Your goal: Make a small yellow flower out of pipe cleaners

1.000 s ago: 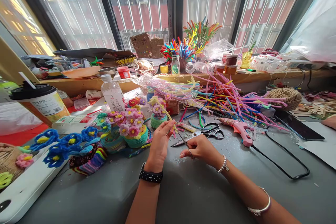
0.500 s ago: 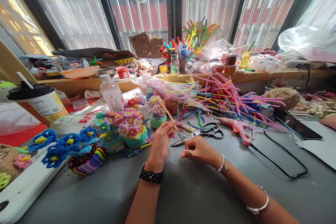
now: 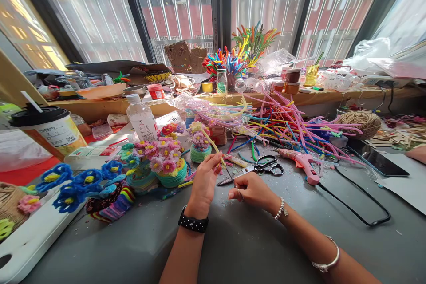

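Observation:
My left hand (image 3: 205, 182) pinches a pale yellow pipe cleaner (image 3: 214, 145) between thumb and fingertips; its fuzzy end points up and to the left. Below those fingers the strand turns thin and dark, like bare wire, and runs down to my right hand (image 3: 253, 193), which is closed on that lower end. Just behind my right hand lie black-handled scissors (image 3: 266, 166), blades pointing left. Fluff bits are scattered on the grey table under my hands. Beside my left hand stands a small green pot of pink and yellow fuzzy flowers (image 3: 200, 142).
On the right a pink glue gun (image 3: 304, 166) trails a black cord. Loose coloured pipe cleaners (image 3: 293, 124) pile up behind the scissors. Blue fuzzy flowers (image 3: 86, 182), a plastic bottle (image 3: 141, 117) and a lidded cup (image 3: 49, 128) stand left. Another person's hand (image 3: 417, 154) shows at the right edge.
Both my hands stay almost in place with the pipe cleaner between them. At the upper right, the clear plastic bag has shifted and sits lower.

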The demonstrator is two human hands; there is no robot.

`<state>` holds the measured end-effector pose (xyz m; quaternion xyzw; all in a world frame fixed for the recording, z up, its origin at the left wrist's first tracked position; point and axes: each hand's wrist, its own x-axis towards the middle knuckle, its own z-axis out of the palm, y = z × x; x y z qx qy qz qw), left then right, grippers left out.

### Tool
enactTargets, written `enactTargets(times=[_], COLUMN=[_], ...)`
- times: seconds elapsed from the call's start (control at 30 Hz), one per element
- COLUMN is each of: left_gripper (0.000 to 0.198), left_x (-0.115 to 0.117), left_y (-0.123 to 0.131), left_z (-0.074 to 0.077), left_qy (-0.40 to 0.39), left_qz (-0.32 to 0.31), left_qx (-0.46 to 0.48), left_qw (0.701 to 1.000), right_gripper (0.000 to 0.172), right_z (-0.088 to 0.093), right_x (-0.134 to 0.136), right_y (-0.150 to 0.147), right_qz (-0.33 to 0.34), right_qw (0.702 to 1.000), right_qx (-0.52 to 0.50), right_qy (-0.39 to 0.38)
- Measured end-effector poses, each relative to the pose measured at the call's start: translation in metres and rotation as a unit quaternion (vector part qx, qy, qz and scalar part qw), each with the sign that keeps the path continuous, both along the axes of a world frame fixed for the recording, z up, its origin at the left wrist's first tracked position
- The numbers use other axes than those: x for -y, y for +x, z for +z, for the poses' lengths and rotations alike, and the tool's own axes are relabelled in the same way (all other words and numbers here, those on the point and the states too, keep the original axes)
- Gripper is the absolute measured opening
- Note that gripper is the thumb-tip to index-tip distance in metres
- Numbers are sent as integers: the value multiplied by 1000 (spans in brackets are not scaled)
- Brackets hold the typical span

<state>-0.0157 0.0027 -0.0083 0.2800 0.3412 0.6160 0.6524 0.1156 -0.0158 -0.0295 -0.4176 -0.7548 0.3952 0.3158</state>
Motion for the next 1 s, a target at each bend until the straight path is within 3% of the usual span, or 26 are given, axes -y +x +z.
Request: enactTargets(times=[0.43, 0.6, 0.83, 1.0], left_gripper=[8, 7, 6, 6], left_x=[1, 2, 1, 2], left_y=[2, 3, 3, 4], left_z=[2, -1, -1, 1], left_qy=[-3, 0, 6, 8], left_qz=[10, -1, 3, 7], left_qx=[2, -8, -8, -6], left_qw=[1000, 1000, 1000, 1000], right_gripper=[57, 59, 57, 57], right_z=[0, 0, 1, 2], right_x=[1, 1, 1, 2], right_y=[-2, 0, -2, -3], right_qz=[-35, 1, -45, -43], right_qw=[999, 1000, 999, 999], right_qx=[-5, -3, 16, 18], right_qy=[-10, -5, 0, 13])
